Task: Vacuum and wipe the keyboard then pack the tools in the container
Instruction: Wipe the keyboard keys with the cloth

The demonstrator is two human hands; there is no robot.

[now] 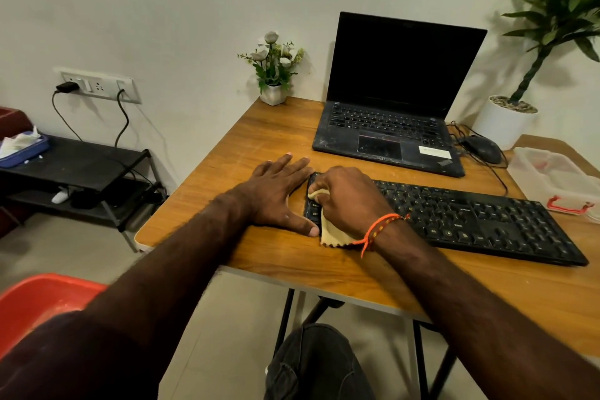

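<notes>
Now both forearms reach forward over the near edge of the wooden table (276, 136). The left hand (279, 195) lies flat, palm down, on the tabletop just beside the left end of the black keyboard (470, 217), its fingers straight and spread, the thumb stretched along the keyboard's near corner. The right hand (347, 198) sits on the keyboard's left end with fingers curled round a pale yellow cloth (334, 230), pressing it onto the keys; a loose zigzag-edged corner of the cloth hangs out below the wrist onto the table. An orange thread bracelet (380, 227) circles that wrist. The keyboard lies slantwise across the table, its right end near a clear plastic container (552, 172) with a red latch. What is inside the container is hard to make out. Behind the keyboard stands an open laptop (399, 91), screen dark, with a black mouse (480, 148) just beside it.
</notes>
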